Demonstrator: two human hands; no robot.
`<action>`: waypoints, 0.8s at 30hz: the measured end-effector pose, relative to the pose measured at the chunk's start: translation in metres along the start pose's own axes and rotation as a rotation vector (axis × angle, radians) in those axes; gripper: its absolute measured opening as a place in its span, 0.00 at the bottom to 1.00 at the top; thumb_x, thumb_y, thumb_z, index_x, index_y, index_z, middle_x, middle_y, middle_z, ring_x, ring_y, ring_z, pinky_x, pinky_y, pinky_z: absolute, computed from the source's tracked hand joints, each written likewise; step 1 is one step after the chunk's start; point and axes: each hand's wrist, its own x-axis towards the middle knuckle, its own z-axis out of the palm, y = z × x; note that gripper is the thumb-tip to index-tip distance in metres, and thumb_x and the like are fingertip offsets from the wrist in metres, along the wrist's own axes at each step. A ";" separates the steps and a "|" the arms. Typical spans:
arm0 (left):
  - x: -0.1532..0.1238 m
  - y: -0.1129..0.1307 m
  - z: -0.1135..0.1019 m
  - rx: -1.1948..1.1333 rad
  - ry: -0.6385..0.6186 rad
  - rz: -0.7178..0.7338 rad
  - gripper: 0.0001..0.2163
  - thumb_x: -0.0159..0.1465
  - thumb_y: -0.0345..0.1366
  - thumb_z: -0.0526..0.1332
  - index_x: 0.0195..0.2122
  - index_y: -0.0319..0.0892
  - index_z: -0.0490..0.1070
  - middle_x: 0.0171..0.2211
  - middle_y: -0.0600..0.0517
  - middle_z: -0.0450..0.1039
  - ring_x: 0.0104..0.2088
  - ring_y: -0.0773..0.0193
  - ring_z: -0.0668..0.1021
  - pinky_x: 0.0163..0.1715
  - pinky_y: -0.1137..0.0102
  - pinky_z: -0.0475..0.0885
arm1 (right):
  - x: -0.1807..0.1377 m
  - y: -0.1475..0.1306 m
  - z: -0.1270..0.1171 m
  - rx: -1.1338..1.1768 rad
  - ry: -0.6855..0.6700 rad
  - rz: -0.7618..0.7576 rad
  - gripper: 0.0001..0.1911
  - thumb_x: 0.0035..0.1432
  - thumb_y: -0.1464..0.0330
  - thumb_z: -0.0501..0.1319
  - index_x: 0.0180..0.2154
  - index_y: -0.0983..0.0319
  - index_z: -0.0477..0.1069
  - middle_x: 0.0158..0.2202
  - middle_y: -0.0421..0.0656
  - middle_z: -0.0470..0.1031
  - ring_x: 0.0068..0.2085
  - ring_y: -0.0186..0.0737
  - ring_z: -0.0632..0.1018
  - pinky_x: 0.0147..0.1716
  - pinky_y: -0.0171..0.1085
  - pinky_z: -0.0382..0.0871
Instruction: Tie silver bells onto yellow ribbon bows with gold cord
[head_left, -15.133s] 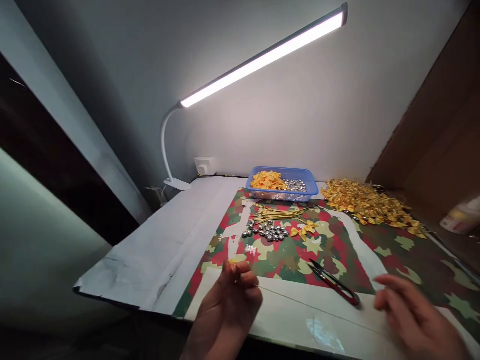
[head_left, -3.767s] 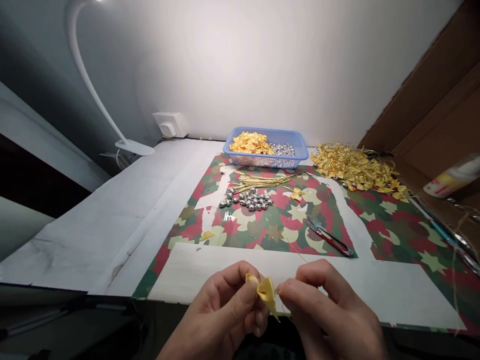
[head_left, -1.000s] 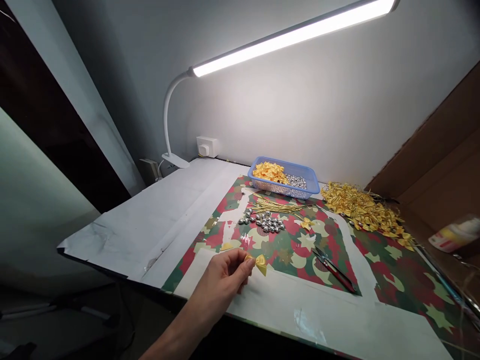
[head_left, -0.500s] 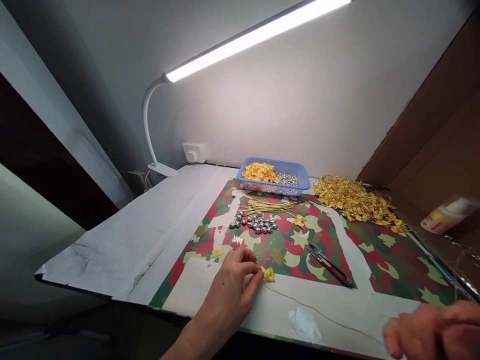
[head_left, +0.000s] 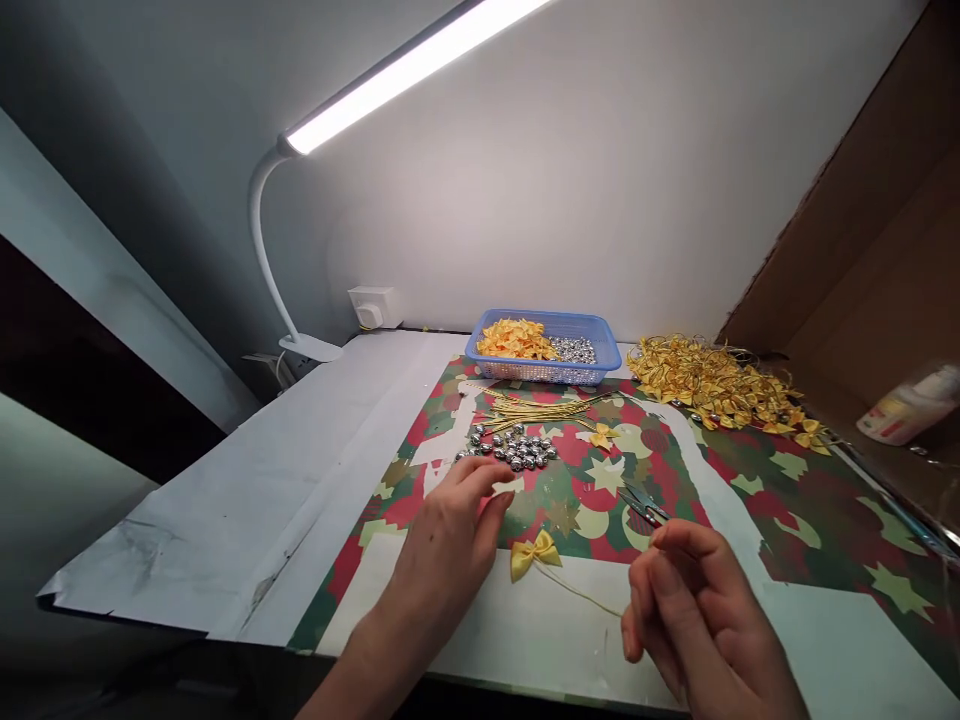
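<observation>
On the white sheet at the table's front lies a yellow ribbon bow [head_left: 535, 555], with a thin pale thread [head_left: 577, 592] running from it to the right. My left hand [head_left: 457, 530] is just left of the bow, thumb and forefinger apart, nothing visible between them. Its fingertips are close to a group of silver jingle bells [head_left: 517, 450]. My right hand [head_left: 697, 620] is closed, fingers curled, and the thread leads into it; its far end is hidden there. Behind that hand are red-handled thread snips [head_left: 643, 503], their handles partly covered.
A blue basket [head_left: 544, 365] of yellow bows and silver bells stands by the wall. Gold cords [head_left: 536, 410] and a loose bow [head_left: 601, 436] lie before it. A heap of corded bows [head_left: 712, 385] is at right, beside a bottle [head_left: 907, 405]. A lamp [head_left: 259, 220] lights the table.
My left hand has let go of the bow and moved up toward the bells. My right hand has come in from the lower right, nearer the bow; the thread now hangs slacker.
</observation>
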 end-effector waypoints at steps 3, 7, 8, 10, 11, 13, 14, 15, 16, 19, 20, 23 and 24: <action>0.023 0.000 0.001 0.065 -0.042 0.048 0.09 0.69 0.28 0.56 0.44 0.43 0.76 0.46 0.44 0.78 0.40 0.54 0.81 0.41 0.61 0.75 | 0.008 0.012 0.002 -0.020 -0.036 0.007 0.24 0.57 0.46 0.68 0.41 0.58 0.69 0.24 0.34 0.68 0.22 0.28 0.70 0.24 0.26 0.63; 0.044 -0.011 0.013 0.112 -0.107 0.057 0.07 0.70 0.34 0.62 0.47 0.41 0.75 0.48 0.47 0.78 0.42 0.57 0.81 0.42 0.58 0.78 | 0.014 0.027 0.000 -0.041 -0.082 0.025 0.25 0.56 0.45 0.68 0.39 0.59 0.69 0.24 0.33 0.68 0.22 0.26 0.68 0.24 0.25 0.61; 0.046 -0.015 0.016 0.112 -0.120 0.052 0.08 0.70 0.36 0.62 0.48 0.41 0.75 0.48 0.47 0.77 0.43 0.57 0.81 0.42 0.58 0.78 | 0.014 0.030 -0.001 -0.036 -0.085 0.030 0.25 0.55 0.45 0.68 0.39 0.59 0.69 0.24 0.34 0.68 0.22 0.26 0.68 0.24 0.26 0.60; 0.048 -0.020 0.018 0.095 -0.139 0.041 0.10 0.70 0.38 0.62 0.50 0.42 0.74 0.49 0.47 0.77 0.43 0.57 0.81 0.43 0.57 0.79 | 0.014 0.034 -0.003 -0.027 -0.086 0.032 0.26 0.55 0.45 0.68 0.39 0.60 0.70 0.24 0.34 0.68 0.22 0.27 0.68 0.23 0.26 0.60; 0.048 -0.021 0.018 0.077 -0.146 0.037 0.10 0.70 0.38 0.62 0.50 0.42 0.74 0.50 0.46 0.77 0.44 0.56 0.81 0.43 0.57 0.79 | 0.014 0.035 -0.004 -0.026 -0.088 0.029 0.26 0.56 0.45 0.68 0.39 0.60 0.70 0.24 0.34 0.68 0.22 0.27 0.68 0.23 0.27 0.60; 0.044 -0.019 0.014 0.025 -0.156 0.030 0.09 0.70 0.37 0.62 0.48 0.41 0.74 0.49 0.47 0.77 0.43 0.57 0.80 0.43 0.57 0.78 | 0.014 0.036 -0.005 -0.052 -0.100 0.018 0.25 0.57 0.45 0.66 0.39 0.60 0.70 0.24 0.34 0.68 0.22 0.28 0.68 0.22 0.27 0.58; 0.042 -0.016 0.011 -0.010 -0.159 0.026 0.07 0.70 0.36 0.62 0.45 0.41 0.75 0.47 0.47 0.77 0.43 0.57 0.80 0.43 0.57 0.77 | 0.015 0.037 -0.006 -0.082 -0.108 0.001 0.24 0.59 0.45 0.65 0.38 0.60 0.70 0.25 0.35 0.68 0.22 0.28 0.69 0.22 0.27 0.59; 0.038 -0.012 0.008 -0.051 -0.165 0.020 0.05 0.69 0.35 0.62 0.42 0.41 0.76 0.44 0.47 0.78 0.42 0.56 0.80 0.43 0.57 0.77 | 0.015 0.037 -0.007 -0.124 -0.117 -0.030 0.23 0.60 0.46 0.64 0.38 0.60 0.71 0.26 0.35 0.69 0.23 0.29 0.69 0.23 0.27 0.60; 0.032 -0.008 0.006 -0.102 -0.175 0.012 0.05 0.69 0.33 0.60 0.38 0.41 0.76 0.40 0.47 0.78 0.40 0.56 0.80 0.43 0.58 0.76 | 0.016 0.037 -0.008 -0.176 -0.122 -0.075 0.22 0.62 0.47 0.63 0.37 0.60 0.72 0.26 0.36 0.69 0.24 0.30 0.70 0.24 0.28 0.61; 0.012 0.002 0.000 -0.320 -0.253 -0.028 0.06 0.68 0.34 0.59 0.36 0.42 0.76 0.32 0.49 0.80 0.35 0.56 0.81 0.38 0.62 0.77 | 0.018 0.037 -0.010 -0.320 -0.145 -0.275 0.16 0.67 0.54 0.60 0.35 0.59 0.74 0.30 0.38 0.70 0.28 0.32 0.71 0.30 0.30 0.65; 0.004 0.004 -0.001 -0.404 -0.284 -0.045 0.06 0.68 0.36 0.60 0.38 0.42 0.76 0.33 0.48 0.81 0.35 0.55 0.82 0.37 0.63 0.78 | 0.018 0.037 -0.010 -0.350 -0.161 -0.343 0.14 0.68 0.57 0.60 0.34 0.58 0.75 0.31 0.38 0.70 0.30 0.33 0.71 0.31 0.31 0.64; -0.018 0.005 -0.001 -0.608 -0.345 -0.101 0.11 0.67 0.41 0.61 0.45 0.40 0.75 0.35 0.47 0.83 0.34 0.56 0.84 0.35 0.64 0.80 | 0.017 0.036 -0.007 -0.404 -0.228 -0.491 0.10 0.69 0.64 0.58 0.35 0.57 0.75 0.33 0.38 0.72 0.33 0.34 0.72 0.32 0.31 0.63; -0.023 0.005 -0.001 -0.676 -0.357 -0.131 0.11 0.66 0.41 0.62 0.45 0.40 0.76 0.34 0.47 0.83 0.32 0.57 0.84 0.34 0.65 0.80 | 0.016 0.036 -0.006 -0.425 -0.248 -0.519 0.10 0.70 0.66 0.57 0.36 0.56 0.75 0.33 0.38 0.72 0.33 0.34 0.72 0.32 0.31 0.63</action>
